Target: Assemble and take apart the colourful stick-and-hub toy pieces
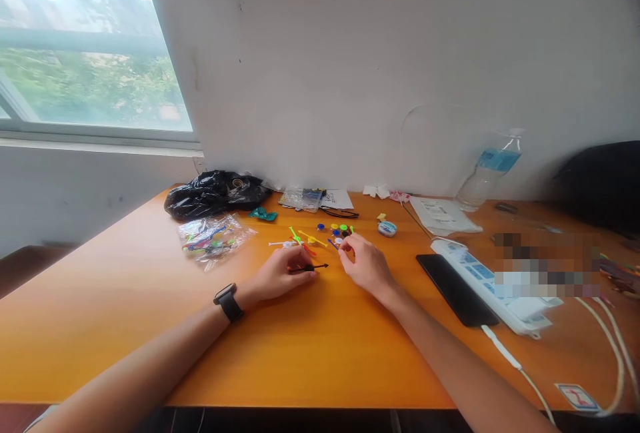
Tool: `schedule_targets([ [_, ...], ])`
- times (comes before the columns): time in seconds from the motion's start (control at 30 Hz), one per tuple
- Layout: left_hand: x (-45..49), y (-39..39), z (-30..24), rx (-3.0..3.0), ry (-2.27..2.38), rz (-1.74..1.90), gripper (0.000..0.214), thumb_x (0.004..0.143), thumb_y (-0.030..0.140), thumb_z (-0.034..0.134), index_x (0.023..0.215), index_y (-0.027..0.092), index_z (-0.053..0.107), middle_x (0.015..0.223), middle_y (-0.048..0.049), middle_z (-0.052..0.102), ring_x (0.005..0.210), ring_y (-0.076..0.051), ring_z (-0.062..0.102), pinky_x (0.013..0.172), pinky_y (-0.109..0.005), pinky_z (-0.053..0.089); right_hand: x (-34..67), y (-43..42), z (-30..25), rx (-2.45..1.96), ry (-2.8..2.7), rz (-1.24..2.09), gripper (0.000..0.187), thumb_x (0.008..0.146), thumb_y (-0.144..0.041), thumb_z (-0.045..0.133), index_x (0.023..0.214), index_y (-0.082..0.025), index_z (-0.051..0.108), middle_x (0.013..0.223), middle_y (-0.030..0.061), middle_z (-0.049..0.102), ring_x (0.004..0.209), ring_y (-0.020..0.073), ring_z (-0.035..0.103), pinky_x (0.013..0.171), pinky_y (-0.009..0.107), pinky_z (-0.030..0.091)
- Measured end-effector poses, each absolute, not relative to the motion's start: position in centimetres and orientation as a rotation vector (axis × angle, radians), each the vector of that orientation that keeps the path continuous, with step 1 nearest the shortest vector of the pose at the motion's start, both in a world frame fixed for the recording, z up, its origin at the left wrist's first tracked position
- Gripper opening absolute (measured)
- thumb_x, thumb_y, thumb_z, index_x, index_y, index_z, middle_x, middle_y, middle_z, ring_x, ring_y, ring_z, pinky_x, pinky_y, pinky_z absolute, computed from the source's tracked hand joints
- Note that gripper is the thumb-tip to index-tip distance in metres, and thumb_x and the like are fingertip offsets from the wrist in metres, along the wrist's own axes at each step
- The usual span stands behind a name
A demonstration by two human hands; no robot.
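Observation:
My left hand (285, 272), with a dark watch on its wrist, pinches a small black plastic arrow (320, 266) whose tip points right. My right hand (367, 263) is curled, thumb and fingers close together over the small pieces; what lies between the fingertips is hidden. A blue arrow (332, 243) lies by its fingertips. Just beyond are small round discs, among them a blue disc (321, 227) and a green disc (343, 227). Behind my left hand lie a yellow arrow (313, 240), a white arrow (287, 244) and green and red ones, partly overlapping.
A clear bag of colourful pieces (213, 240) lies left, before a black plastic bag (215, 194). A round container (387, 228) stands beyond my right hand. At right are a phone (455, 290), a power strip (490, 286), cables and a water bottle (490, 173).

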State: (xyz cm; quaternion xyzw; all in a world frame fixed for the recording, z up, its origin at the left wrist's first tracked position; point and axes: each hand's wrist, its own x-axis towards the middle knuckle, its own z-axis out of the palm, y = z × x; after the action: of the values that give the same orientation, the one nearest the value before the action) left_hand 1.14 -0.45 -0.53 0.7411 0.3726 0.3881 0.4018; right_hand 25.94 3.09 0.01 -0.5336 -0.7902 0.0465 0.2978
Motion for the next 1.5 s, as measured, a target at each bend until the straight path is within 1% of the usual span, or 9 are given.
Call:
schedule_targets([
  [0.1,0.9,-0.6,-0.1,2.046,0.975,0.96,0.023,0.097,0.043,0.069,0.097,0.021,0.075,0.099,-0.0086,0.073,0.091,-0.023,0.066,0.082,-0.035,0.053,25.9,3.2,0.1,-1.464,-2.09,0.187,0.009,0.097,-0.025,0.053,0.094,-0.023,0.062,0.09,0.0031,0.073,0.074,0.0191,0.065,0.063,0.028,0.035],
  [0.27,0.5,0.1,-0.4,2.378,1.035,1.058,0.013,0.096,0.031,0.069,0.104,0.028,0.079,0.118,-0.009,0.072,0.118,-0.031,0.059,0.107,-0.05,0.047,25.7,3.3,0.1,-1.42,-2.025,0.233,0.016,0.101,-0.025,0.04,0.106,-0.023,0.055,0.093,0.005,0.072,0.073,0.0213,0.064,0.063,0.029,0.037],
  [0.4,0.2,0.8,-1.1,2.396,1.246,1.229,0.025,0.097,0.022,0.063,0.117,0.029,0.075,0.129,-0.0081,0.067,0.127,-0.032,0.051,0.109,-0.053,0.047,26.0,3.7,-0.2,-1.307,-1.978,0.238,0.018,0.1,-0.022,0.036,0.104,-0.023,0.054,0.1,0.0079,0.069,0.083,0.0229,0.064,0.071,0.031,0.043],
  [0.6,0.4,0.4,-0.9,2.46,1.124,1.131,0.031,0.099,0.021,0.061,0.127,0.03,0.071,0.134,-0.0085,0.067,0.129,-0.03,0.054,0.113,-0.053,0.046,26.3,4.7,-0.8,-1.108,-1.941,0.29,0.021,0.098,-0.018,0.041,0.095,-0.021,0.061,0.098,0.0087,0.066,0.091,0.0226,0.064,0.083,0.032,0.05],
  [0.7,0.8,0.1,-1.1,2.57,1.052,0.977,0.034,0.098,0.025,0.063,0.131,0.031,0.07,0.148,-0.0081,0.059,0.142,-0.034,0.046,0.119,-0.057,0.041,26.4,5.1,-1.0,-1.084,-1.938,0.303,0.024,0.099,-0.018,0.042,0.098,-0.02,0.066,0.103,0.0104,0.068,0.094,0.0233,0.066,0.085,0.034,0.052],
  [0.87,1.4,0.7,-1.8,2.702,1.101,0.767,0.049,0.1,0.034,0.062,0.149,0.03,0.057,0.17,-0.0081,0.033,0.156,-0.043,0.024,0.122,-0.066,0.033,26.0,5.7,-1.3,-1.046,-1.92,0.312,0.025,0.099,-0.021,0.046,0.1,-0.019,0.071,0.104,0.0112,0.072,0.095,0.0237,0.068,0.088,0.036,0.055],
  [1.13,1.8,1.4,-2.0,2.851,1.097,0.648,0.061,0.1,0.034,0.056,0.16,0.028,0.043,0.169,-0.0088,0.034,0.16,-0.041,0.015,0.129,-0.066,0.013,25.3,5.7,-1.4,-1.11,-1.785,0.359,0.023,0.099,-0.024,0.051,0.105,-0.02,0.073,0.101,0.0103,0.077,0.087,0.0236,0.073,0.085,0.036,0.058],
  [1.27,1.8,1.6,-2.2,2.832,1.098,0.632,0.059,0.101,0.036,0.056,0.158,0.03,0.045,0.167,-0.0087,0.037,0.158,-0.041,0.018,0.128,-0.066,0.013,25.2,5.8,-1.2,-1.086,-1.836,0.264,0.026,0.098,-0.02,0.047,0.097,-0.019,0.073,0.1,0.0118,0.076,0.093,0.025,0.072,0.088,0.036,0.057],
  [1.5,1.8,1.5,-2.2,2.739,1.28,0.662,0.058,0.102,0.05,0.056,0.154,0.027,0.05,0.158,-0.0132,0.047,0.154,-0.045,0.025,0.126,-0.068,0.014,25.3,6.2,-1.8,-1.034,-1.883,0.187,0.031,0.104,-0.023,0.043,0.112,-0.019,0.073,0.118,0.0138,0.07,0.106,0.0244,0.069,0.096,0.036,0.057],
])
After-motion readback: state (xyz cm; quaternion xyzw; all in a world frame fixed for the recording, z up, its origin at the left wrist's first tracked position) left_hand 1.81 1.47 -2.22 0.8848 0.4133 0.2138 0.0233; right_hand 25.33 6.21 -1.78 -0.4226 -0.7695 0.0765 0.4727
